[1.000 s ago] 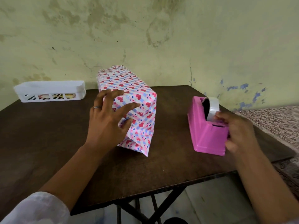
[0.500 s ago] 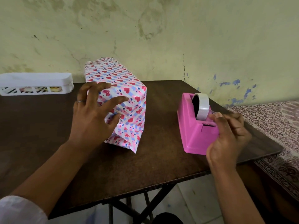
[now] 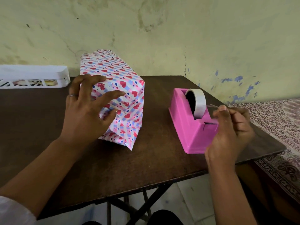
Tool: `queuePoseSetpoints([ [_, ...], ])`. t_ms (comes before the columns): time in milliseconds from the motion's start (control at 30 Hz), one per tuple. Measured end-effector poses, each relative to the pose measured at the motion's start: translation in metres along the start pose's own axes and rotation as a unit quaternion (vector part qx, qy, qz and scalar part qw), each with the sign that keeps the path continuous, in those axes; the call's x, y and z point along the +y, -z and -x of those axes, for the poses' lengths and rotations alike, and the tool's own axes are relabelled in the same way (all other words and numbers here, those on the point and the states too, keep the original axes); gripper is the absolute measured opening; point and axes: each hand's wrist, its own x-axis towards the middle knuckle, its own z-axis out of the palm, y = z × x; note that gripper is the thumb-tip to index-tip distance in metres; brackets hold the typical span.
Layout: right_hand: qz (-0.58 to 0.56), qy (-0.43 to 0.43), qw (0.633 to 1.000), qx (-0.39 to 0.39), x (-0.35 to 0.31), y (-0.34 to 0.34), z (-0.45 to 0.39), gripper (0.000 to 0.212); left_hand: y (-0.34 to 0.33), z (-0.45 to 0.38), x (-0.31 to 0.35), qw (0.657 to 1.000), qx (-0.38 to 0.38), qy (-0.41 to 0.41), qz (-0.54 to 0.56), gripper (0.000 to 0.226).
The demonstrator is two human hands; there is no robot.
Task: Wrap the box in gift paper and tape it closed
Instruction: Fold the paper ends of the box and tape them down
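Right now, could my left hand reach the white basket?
Probably yes: only bare table lies between the left hand and the basket, though that hand presses on the box and its paper fold.

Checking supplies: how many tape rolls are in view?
1: the tape roll sits in the pink dispenser right of the wrapped box; the white basket may hide others.

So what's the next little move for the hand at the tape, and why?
Probably draw the tape strip out longer, then tear it off at the pink dispenser. The right hand pinches only a short length off the roll, and the left hand presses the folded end of the wrapped box, which looks untaped there.
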Motion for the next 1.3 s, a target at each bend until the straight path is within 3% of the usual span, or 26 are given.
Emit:
queuePoseSetpoints([
  [267,0.048,-0.285,0.950,-0.114,-0.025,0.040,-0.003,0.031,0.001,0.000,-0.002,1.000,0.010,-0.020,-0.013,0.041],
  [367,0.024,-0.367,0.922,-0.123,-0.016,0.047,0.004,0.026,0.003,0.000,-0.001,1.000,0.009,-0.020,-0.014,0.042],
  [433,0.034,-0.375,0.918,-0.128,-0.015,0.047,0.003,0.015,0.003,0.000,0.000,1.000,0.007,-0.019,-0.014,0.043],
  [533,0.139,-0.316,0.929,-0.135,-0.018,0.044,0.005,0.007,0.003,0.001,0.000,1.000,0.006,-0.019,-0.011,0.044],
  [633,0.313,-0.179,0.921,-0.150,-0.022,0.041,0.008,0.009,0.003,0.001,-0.001,1.000,0.005,-0.021,-0.013,0.044],
  [767,0.562,0.026,0.816,-0.135,-0.030,0.034,0.010,0.022,0.003,0.001,0.000,1.000,0.007,-0.024,-0.011,0.044],
  [867,0.650,0.009,0.749,-0.129,-0.031,0.036,0.012,0.017,0.003,0.001,-0.002,0.999,0.009,-0.029,-0.010,0.044],
  [933,0.647,-0.012,0.745,-0.163,-0.025,0.050,0.016,0.023,0.002,0.001,-0.002,0.999,0.009,-0.030,-0.008,0.044],
  [967,0.628,-0.001,0.759,-0.173,-0.023,0.058,0.018,0.026,0.002,0.001,-0.003,1.000,0.008,-0.028,-0.007,0.044],
  [1133,0.371,0.104,0.902,-0.195,-0.042,0.052,0.038,0.007,0.001,0.000,-0.004,0.999,0.010,-0.031,-0.003,0.042],
  [1200,0.286,0.125,0.912,-0.265,-0.045,0.032,0.044,0.008,0.001,0.001,-0.005,0.999,0.012,-0.034,-0.006,0.040],
  [1300,0.218,0.155,0.887,-0.376,-0.040,0.001,0.047,0.022,0.003,0.000,-0.006,0.999,-0.001,-0.031,-0.015,0.040],
])
